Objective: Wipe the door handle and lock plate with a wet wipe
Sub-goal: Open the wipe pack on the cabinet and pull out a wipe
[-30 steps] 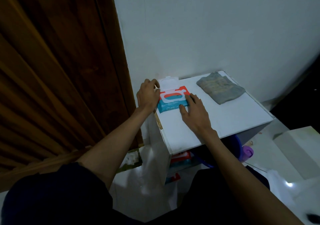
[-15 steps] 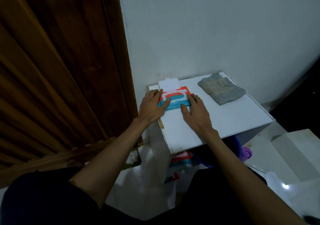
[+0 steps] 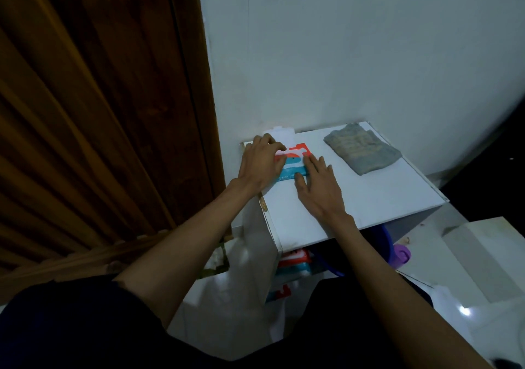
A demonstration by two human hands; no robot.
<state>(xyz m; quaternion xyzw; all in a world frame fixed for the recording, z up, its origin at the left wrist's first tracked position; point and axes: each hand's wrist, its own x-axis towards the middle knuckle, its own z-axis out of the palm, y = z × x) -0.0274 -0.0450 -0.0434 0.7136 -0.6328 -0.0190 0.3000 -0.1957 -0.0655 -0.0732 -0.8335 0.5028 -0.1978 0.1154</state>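
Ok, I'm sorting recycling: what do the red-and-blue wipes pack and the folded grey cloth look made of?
Red-and-blue wipes pack: likely soft plastic film, printed, slightly glossy. Folded grey cloth: seemingly soft textile, matte, with limp folds and faint stripes.

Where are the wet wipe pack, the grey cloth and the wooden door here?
wet wipe pack (image 3: 294, 160): head view, uncovered middle of its top.
grey cloth (image 3: 362, 148): head view, middle of its folded top.
wooden door (image 3: 99, 113): head view, its panelled face.

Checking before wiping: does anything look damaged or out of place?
The white cabinet top is chipped on its left edge, brown showing, beside the left hand. The wet wipe pack under that and the right hand, and the folded grey cloth, lie flat.
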